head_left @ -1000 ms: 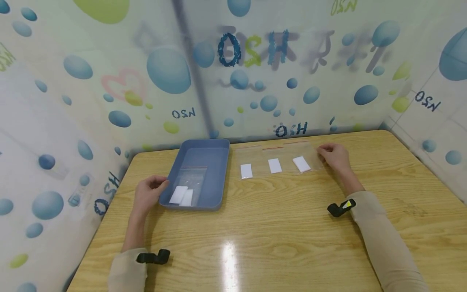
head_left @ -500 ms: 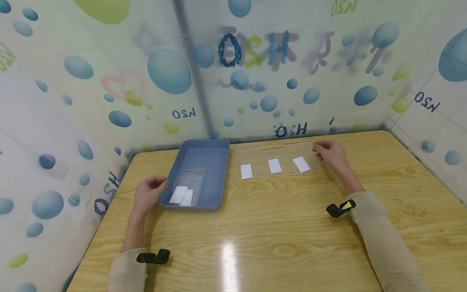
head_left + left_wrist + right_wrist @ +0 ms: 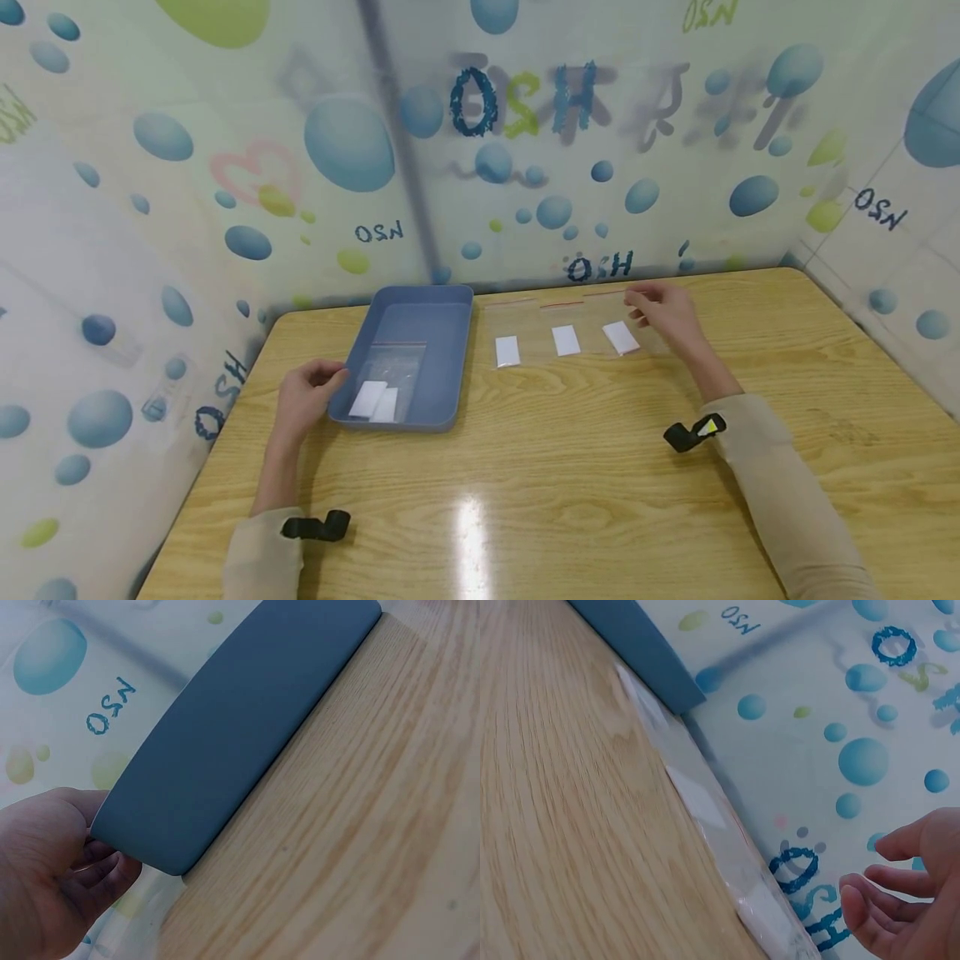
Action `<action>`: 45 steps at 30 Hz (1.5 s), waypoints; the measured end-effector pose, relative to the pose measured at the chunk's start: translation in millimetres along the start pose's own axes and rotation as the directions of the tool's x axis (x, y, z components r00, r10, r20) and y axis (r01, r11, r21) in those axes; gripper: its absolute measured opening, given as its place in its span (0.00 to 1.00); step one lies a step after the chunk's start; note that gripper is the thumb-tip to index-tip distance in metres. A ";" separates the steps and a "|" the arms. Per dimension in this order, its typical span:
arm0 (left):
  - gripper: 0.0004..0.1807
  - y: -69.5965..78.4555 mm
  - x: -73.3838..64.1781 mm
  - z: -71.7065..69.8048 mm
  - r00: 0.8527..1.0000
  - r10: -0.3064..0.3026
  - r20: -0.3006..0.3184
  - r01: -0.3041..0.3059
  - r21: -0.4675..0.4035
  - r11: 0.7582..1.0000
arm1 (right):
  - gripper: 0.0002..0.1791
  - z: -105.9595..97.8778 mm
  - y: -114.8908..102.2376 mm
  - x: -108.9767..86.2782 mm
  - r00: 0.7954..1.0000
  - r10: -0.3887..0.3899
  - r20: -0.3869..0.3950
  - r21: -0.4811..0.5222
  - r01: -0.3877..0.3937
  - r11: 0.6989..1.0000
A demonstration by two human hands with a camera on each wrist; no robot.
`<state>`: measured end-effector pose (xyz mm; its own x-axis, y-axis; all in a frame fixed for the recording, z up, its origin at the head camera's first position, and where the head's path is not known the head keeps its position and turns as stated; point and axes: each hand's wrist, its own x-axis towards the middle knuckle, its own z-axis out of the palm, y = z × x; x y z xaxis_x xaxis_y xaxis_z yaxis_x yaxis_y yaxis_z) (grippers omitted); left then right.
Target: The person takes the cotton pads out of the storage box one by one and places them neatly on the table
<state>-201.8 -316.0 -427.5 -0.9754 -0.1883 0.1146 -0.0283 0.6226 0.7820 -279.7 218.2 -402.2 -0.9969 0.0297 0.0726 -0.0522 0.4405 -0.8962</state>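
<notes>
A blue-grey plastic tray (image 3: 442, 358) stands at the back left of the table. My left hand (image 3: 306, 396) pinches its near left rim; the same hand (image 3: 52, 874) shows at the tray's corner in the left wrist view. Inside lies a clear zip bag (image 3: 397, 364) with white cards (image 3: 367, 399). Right of the tray, clear zip bags lie in a row, with a left card (image 3: 507, 352), a middle card (image 3: 566, 340) and a right card (image 3: 620, 337) in them. My right hand (image 3: 667, 317) hovers over the right bag, fingers loosely curled and holding nothing (image 3: 907, 892).
The wooden table (image 3: 562, 475) meets a patterned curtain (image 3: 525, 167) along its back edge. More of that covering hangs at the left and right sides.
My right hand has moved left, from the right edge of the row of bags to over the right bag. My left hand, the tray and the bags have stayed put.
</notes>
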 end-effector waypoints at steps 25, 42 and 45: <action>0.15 -2.2 0.1 -0.1 1.000 0.003 -0.006 -0.003 -0.006 1.000 | 0.22 50.3 -37.2 -15.0 0.982 -0.100 0.162 0.084 0.088 0.993; 0.15 0.2 0.2 -0.8 1.000 0.000 -0.002 0.000 -0.004 1.000 | 0.22 101.1 -67.2 -24.8 0.961 -0.125 0.246 0.169 0.084 0.982; 0.15 0.9 0.1 -1.0 1.000 0.000 -0.002 0.000 -0.007 1.000 | 0.21 109.2 -73.9 -27.5 0.957 -0.142 0.251 0.184 0.097 0.978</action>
<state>-201.7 -316.2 -426.2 -0.9749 -0.1902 0.1157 -0.0271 0.6172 0.7863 -254.9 86.9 -385.7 -0.9618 -0.2596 0.0866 -0.1581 0.2689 -0.9501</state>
